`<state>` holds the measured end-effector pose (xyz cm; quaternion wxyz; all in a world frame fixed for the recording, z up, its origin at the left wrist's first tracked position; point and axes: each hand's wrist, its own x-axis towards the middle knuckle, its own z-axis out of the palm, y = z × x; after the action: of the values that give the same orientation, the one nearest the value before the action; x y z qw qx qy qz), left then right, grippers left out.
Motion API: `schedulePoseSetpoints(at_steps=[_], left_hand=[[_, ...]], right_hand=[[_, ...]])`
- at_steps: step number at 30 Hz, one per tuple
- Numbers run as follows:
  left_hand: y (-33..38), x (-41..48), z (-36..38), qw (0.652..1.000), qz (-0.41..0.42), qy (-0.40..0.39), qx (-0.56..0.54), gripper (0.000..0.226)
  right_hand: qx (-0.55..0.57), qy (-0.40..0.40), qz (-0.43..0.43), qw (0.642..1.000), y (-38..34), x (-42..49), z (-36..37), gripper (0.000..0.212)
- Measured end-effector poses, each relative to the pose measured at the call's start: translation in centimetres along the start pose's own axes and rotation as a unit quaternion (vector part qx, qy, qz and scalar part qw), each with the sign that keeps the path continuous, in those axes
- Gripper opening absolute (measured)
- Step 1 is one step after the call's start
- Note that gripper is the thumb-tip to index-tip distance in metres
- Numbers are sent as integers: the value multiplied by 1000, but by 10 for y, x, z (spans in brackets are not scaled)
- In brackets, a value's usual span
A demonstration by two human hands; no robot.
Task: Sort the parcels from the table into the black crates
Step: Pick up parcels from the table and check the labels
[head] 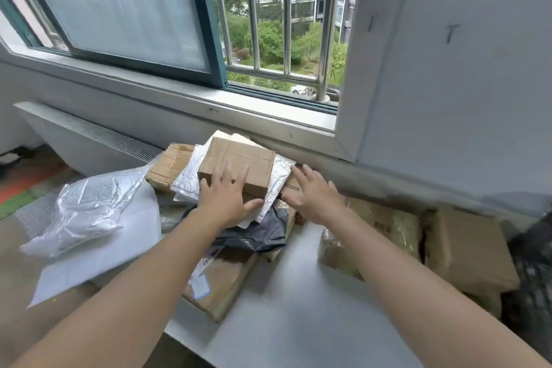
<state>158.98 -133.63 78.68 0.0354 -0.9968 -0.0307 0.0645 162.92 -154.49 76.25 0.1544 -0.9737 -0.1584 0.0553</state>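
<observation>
The small cardboard box (239, 164) tops the heap of parcels at the far side of the white table (283, 293), just below the window sill. The left hand (225, 200) lies flat on its near end, fingers straight and spread, thumb stretched out toward three o'clock along the lower edge; nothing is curled round the box. It sits on a silver bubble mailer (188, 182), whose middle it hides. At the box's four o'clock the right hand (313, 194) reaches with straight fingers, tips touching the mailer's right edge, holding nothing. At six o'clock a grey poly bag (257, 233) is half buried, and a flat labelled carton (221, 281) runs under the left forearm. At eight o'clock lies a clear-wrapped parcel (86, 212). At three o'clock are brown boxes (466, 251), then a dark blurred shape (534, 263), cut off by the frame and hard to make out.
</observation>
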Motion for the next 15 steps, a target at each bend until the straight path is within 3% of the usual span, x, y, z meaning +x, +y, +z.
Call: schedulePoseSetpoints(at_steps=[8, 15], left_hand=[[-61, 54, 14, 996, -52, 16, -78, 104], [-101, 75, 22, 968, -3, -30, -250, 116]], right_hand=[[118, -38, 17, 992, -33, 57, 24, 82], [265, 10, 106, 958, -74, 77, 43, 86]])
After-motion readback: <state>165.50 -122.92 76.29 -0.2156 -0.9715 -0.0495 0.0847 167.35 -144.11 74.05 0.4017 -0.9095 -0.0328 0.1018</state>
